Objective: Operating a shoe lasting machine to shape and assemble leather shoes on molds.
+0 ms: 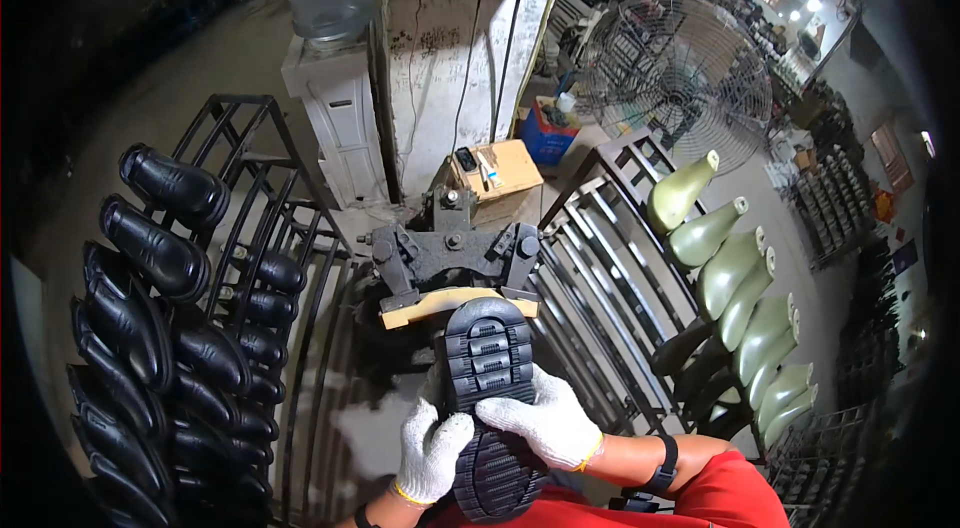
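Observation:
A black shoe (494, 358) is held sole up in front of me, its ridged tread facing the camera and one rounded end pointing away. My left hand (432, 443), in a white knitted glove, grips it along the left side. From the right, my right hand (545, 418), gloved alike, wraps round it with the thumb lying across the sole's waist. Just beyond the shoe stands a dark metal machine (450, 253) with a curved yellow pad (425, 305). The shoe's far end overlaps that pad in view; whether they touch I cannot tell. The shoe's upper is hidden underneath.
On the left, a rack (270, 163) carries several black shoes (165, 188). At the right, another rack (600, 258) bears several pale green shoe lasts (725, 268). Behind the machine are a cardboard box (510, 173), a water dispenser (345, 128) and a large caged fan (680, 78).

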Demonstrator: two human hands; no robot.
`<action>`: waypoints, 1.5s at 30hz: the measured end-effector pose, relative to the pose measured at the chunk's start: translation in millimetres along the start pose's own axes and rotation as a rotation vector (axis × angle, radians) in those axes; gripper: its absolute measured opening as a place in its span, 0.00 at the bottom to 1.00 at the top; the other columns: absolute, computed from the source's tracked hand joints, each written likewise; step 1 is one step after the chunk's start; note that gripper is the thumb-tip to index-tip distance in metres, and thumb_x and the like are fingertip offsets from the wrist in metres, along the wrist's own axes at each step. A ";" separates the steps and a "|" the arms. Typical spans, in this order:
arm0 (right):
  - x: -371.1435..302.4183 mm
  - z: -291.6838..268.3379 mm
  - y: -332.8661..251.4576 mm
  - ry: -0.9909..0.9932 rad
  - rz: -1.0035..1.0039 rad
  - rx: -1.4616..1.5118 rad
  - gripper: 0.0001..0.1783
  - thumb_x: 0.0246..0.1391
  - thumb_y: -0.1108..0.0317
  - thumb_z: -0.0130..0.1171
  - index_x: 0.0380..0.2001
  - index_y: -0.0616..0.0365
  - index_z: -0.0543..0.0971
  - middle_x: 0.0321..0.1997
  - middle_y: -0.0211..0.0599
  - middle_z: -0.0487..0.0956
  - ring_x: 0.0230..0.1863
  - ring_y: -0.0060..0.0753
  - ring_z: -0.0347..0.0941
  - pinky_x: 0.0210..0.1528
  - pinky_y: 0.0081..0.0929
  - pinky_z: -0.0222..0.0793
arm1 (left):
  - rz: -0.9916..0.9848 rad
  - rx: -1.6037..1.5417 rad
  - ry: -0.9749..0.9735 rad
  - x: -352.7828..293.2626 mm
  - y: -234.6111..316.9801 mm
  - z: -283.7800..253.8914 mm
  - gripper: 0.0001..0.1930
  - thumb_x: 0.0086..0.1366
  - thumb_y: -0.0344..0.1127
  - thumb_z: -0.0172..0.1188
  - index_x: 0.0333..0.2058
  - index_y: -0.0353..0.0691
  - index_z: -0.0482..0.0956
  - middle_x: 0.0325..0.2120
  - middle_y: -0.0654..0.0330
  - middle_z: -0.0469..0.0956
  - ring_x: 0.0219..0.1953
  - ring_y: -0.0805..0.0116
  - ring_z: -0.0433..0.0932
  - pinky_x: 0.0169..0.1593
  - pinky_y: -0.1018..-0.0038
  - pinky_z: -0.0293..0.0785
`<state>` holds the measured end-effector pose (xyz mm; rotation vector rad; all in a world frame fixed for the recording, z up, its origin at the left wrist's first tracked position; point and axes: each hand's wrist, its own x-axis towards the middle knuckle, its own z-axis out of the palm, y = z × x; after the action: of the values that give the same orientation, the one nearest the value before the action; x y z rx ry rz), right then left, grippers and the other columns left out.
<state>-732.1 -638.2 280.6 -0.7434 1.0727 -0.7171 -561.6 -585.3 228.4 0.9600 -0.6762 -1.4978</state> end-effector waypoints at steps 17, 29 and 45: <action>-46.5 17.0 75.4 0.047 -0.195 0.257 0.23 0.60 0.74 0.67 0.59 0.62 0.80 0.54 0.34 0.85 0.52 0.28 0.80 0.62 0.32 0.75 | -0.101 0.229 -0.156 -47.5 -37.2 -44.8 0.13 0.65 0.28 0.73 0.44 0.26 0.82 0.38 0.49 0.90 0.41 0.68 0.89 0.50 0.67 0.85; -129.5 4.6 182.6 0.143 -0.221 -0.554 0.45 0.50 0.61 0.78 0.69 0.60 0.70 0.64 0.42 0.81 0.63 0.34 0.77 0.67 0.34 0.72 | 0.100 0.551 -0.229 -161.7 -112.3 -85.3 0.61 0.53 0.33 0.83 0.78 0.37 0.49 0.66 0.49 0.73 0.64 0.57 0.77 0.66 0.64 0.76; -46.8 93.9 284.4 -0.890 0.428 0.173 0.40 0.62 0.59 0.71 0.74 0.60 0.70 0.60 0.29 0.84 0.55 0.28 0.79 0.61 0.31 0.75 | -0.164 0.392 0.229 -312.1 10.5 -177.5 0.19 0.56 0.29 0.81 0.46 0.33 0.89 0.41 0.59 0.91 0.42 0.76 0.85 0.47 0.72 0.82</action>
<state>-615.8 -424.7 99.4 -0.5592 0.3192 -0.0639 -406.8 -261.9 208.9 1.4925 -0.7521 -1.3918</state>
